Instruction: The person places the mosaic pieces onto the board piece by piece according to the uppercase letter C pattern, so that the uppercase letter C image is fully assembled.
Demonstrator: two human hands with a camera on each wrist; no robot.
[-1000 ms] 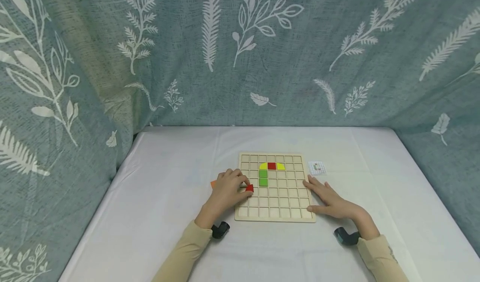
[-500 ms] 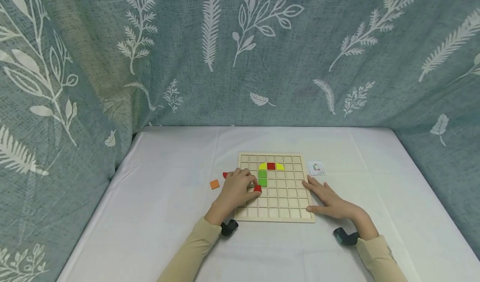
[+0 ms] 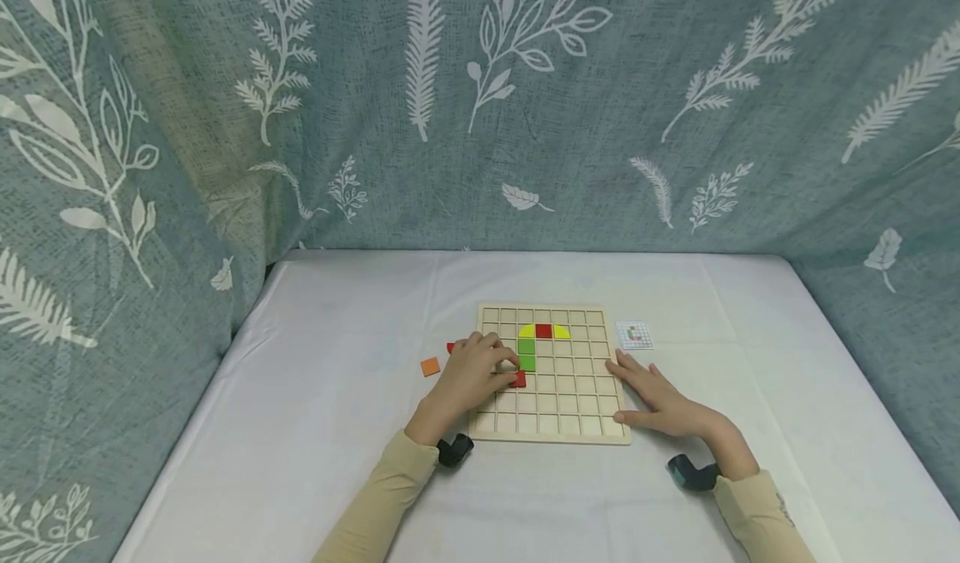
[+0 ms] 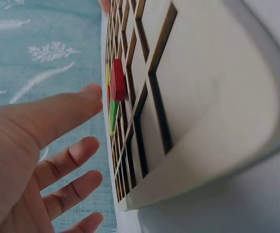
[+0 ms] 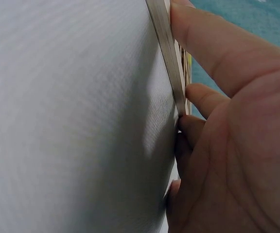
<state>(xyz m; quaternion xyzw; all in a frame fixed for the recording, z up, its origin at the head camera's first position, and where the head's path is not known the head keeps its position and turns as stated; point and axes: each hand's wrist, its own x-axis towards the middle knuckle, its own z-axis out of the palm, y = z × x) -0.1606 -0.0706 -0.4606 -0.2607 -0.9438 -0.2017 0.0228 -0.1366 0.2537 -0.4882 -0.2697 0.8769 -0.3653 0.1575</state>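
In the head view my left hand [image 3: 471, 373] hovers over the left part of a wooden grid board [image 3: 570, 402], thumb and index finger apart beside a red tile [image 3: 521, 379]. The left wrist view shows this red tile [image 4: 118, 81] sitting slightly raised on the board, and the thumb does not grip it. Two green tiles [image 3: 527, 355] lie in the grid just above it, topped by a row of a yellow tile [image 3: 527, 331], a red square and another yellow tile [image 3: 561, 331]. My right hand [image 3: 667, 401] rests with extended fingers on the board's right edge [image 5: 171, 58].
An orange tile [image 3: 430, 366] and a partly hidden red piece [image 3: 451, 347] lie on the white cloth left of the board. A small pattern card [image 3: 634, 335] lies at its right. Black wrist devices [image 3: 454, 450] are on both wrists. A patterned curtain [image 3: 480, 113] stands behind the table.
My left hand carried the red tile rightward over the board; it now lies below the green tiles and the fingers have loosened from it. The orange tile came into full view. My right hand stayed.
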